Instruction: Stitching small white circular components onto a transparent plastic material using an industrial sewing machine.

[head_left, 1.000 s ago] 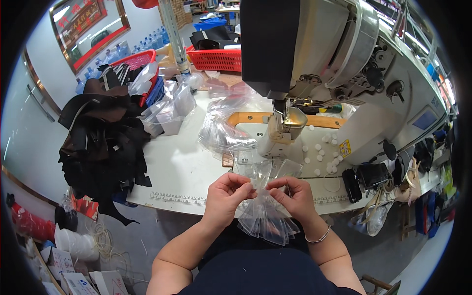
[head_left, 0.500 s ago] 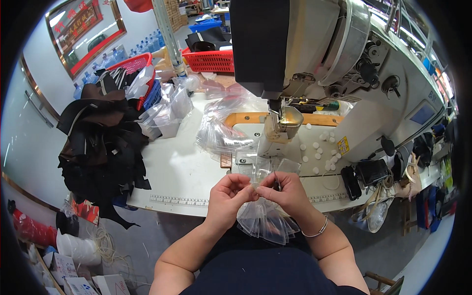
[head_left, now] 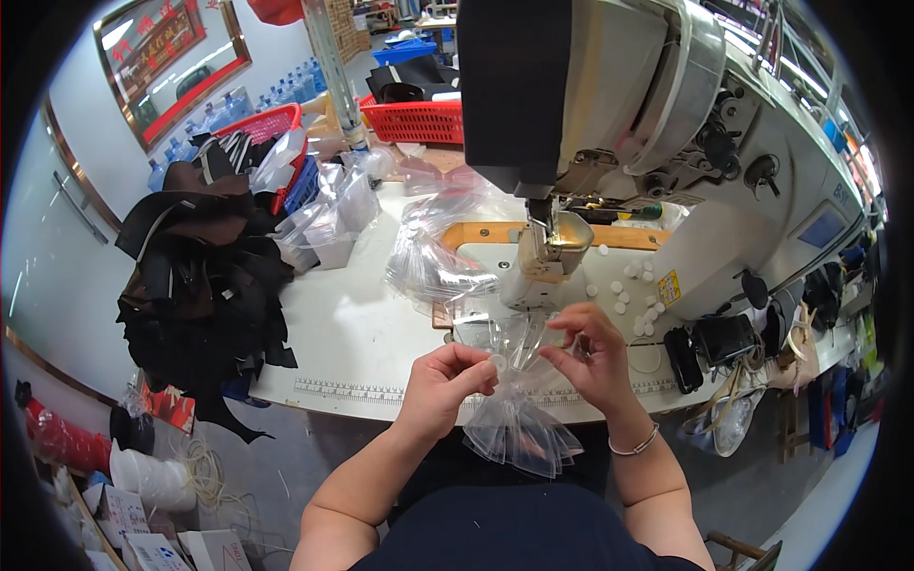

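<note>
Left hand [head_left: 444, 388]: thumb and forefinger pressed together, pinching a small pale disc [head_left: 498, 364], held over the near side of the table [head_left: 333, 328]. Right hand [head_left: 594, 360] raised just to the right and a bit farther in, thumb and fingertips apart; cannot tell whether any clear film sits between them. Bracelet [head_left: 636, 443] on right wrist.

Clear plastic strips [head_left: 519, 436] lie between and below the hands, fanned out past the near table edge, with their far ends up toward the machine base. Sewing machine [head_left: 609, 90] stands on the far side and right, its head above and beyond the hands. White discs [head_left: 617, 286] scattered on the table, right of the needle area. Ruler strip [head_left: 347, 390] runs along the near edge.

Plastic pile [head_left: 424, 252] farther in, left of the machine. Heap of black pieces [head_left: 205, 285] at left, hanging over the table edge. Red basket [head_left: 414, 122] at the far side. Black case [head_left: 682, 360] at right, near edge, beside a dark wallet [head_left: 721, 337].
</note>
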Tool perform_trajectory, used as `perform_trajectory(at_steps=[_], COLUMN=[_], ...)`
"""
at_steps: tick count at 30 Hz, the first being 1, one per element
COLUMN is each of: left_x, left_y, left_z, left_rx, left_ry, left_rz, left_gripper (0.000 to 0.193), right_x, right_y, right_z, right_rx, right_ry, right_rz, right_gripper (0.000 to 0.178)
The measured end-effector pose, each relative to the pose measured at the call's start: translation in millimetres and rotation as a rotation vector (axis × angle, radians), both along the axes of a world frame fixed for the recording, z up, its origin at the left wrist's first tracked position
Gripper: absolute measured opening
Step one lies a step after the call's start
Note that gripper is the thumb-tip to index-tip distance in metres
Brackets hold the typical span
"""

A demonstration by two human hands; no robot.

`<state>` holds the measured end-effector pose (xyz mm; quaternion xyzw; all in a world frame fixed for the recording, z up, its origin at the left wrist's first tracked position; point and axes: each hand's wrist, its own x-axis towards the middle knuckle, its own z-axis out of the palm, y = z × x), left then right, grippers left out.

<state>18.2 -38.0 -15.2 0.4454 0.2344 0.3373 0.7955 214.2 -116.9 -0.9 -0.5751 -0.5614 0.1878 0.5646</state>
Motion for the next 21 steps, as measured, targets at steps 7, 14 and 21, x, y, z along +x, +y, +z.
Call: perform_trajectory(at_steps=[7, 14, 21], left_x=[8.2, 12.4, 14.0], left_y=[-3.6, -7.1, -10.9], left_z=[3.0, 2.2, 1.4], left_rx=[0.061, 0.118, 0.147], left_ry=[0.01, 0.038, 0.036], left_rz=[-0.02, 0.023, -0.025], left_gripper=[0.011, 0.008, 0.011], right_x=[-3.7, -5.0, -8.8], right_y=[13.0, -5.0, -4.6], right_z=[-2.7, -4.4, 15.1], right_rx=[0.21, -0.211, -0.332], right_ry=[-0.196, 0.239, 0.259], right_rz=[-0.012, 0.21, 0.281], right_gripper=[0.03, 0.014, 0.014])
